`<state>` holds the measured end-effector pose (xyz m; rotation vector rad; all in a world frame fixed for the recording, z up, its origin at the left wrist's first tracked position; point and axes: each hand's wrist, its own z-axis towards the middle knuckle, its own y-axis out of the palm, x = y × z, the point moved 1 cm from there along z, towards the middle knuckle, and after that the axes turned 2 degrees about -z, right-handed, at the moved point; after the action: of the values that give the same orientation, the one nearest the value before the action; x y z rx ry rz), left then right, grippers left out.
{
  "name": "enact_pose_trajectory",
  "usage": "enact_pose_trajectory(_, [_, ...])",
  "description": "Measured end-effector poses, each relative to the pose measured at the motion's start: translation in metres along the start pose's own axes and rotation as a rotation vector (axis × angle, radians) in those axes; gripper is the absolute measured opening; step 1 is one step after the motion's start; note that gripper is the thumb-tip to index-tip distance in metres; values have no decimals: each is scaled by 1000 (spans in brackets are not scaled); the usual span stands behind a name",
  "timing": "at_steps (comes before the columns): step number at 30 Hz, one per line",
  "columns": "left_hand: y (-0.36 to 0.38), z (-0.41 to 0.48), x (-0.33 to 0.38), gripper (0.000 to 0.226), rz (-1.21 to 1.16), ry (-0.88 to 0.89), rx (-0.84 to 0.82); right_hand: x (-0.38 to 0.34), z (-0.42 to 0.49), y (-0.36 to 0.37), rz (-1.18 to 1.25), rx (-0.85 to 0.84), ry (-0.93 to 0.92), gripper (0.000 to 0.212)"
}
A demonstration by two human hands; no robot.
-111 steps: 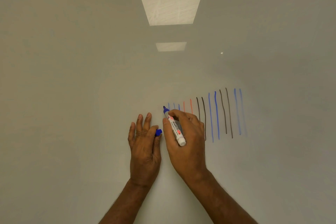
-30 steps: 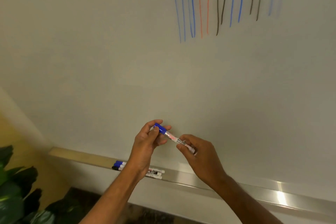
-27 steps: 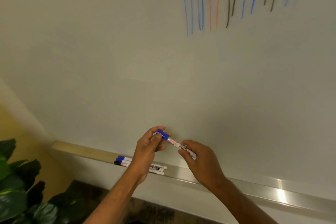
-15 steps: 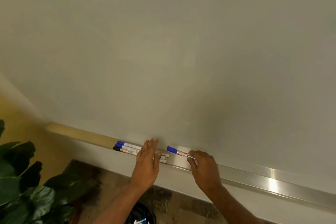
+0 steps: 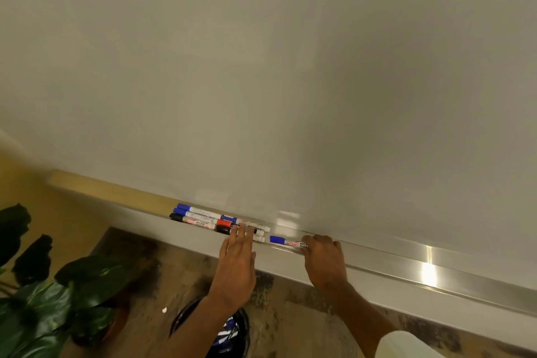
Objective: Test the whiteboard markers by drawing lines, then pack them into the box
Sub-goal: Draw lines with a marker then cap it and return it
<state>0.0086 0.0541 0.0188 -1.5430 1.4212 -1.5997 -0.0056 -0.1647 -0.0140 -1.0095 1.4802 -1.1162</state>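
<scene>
My right hand [image 5: 324, 259] grips the back end of a capped blue marker [image 5: 286, 241] that lies along the metal tray [image 5: 406, 261] under the whiteboard [image 5: 261, 81]. My left hand [image 5: 236, 264] is flat with straight fingers, its fingertips at the tray's front edge over a cluster of several markers [image 5: 218, 221] with blue, black and red caps. The drawn lines are out of view above.
A dark round bin [image 5: 235, 328] with markers inside stands on the mottled floor below my left arm. A large green-leaved plant [image 5: 43, 293] fills the lower left. A yellow wall [image 5: 29, 183] borders the whiteboard on the left.
The blue marker was capped by both hands, then carried down by my right hand to the tray. My left hand let go and moved over the marker cluster. The view tilted down.
</scene>
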Motion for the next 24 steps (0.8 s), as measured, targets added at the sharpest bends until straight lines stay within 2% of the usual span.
enact_pose_trajectory(11, [14,10,-3,55,20,-51,-42,-9,6,24,-57,-62,-5,32])
enact_pose_trajectory(17, [18,11,-2,55,-20,-1,-7,-7,3,24,-41,-51,-3,36])
enact_pose_trajectory(21, [22,12,0,50,47,-14,-40,-5,3,23,-26,-60,-22,38])
enact_pose_trajectory(22, [21,12,1,57,32,-5,-41,-5,2,22,-21,-52,-24,38])
enact_pose_trajectory(24, [22,12,3,92,20,9,-36,-4,-1,21,7,-19,-29,37])
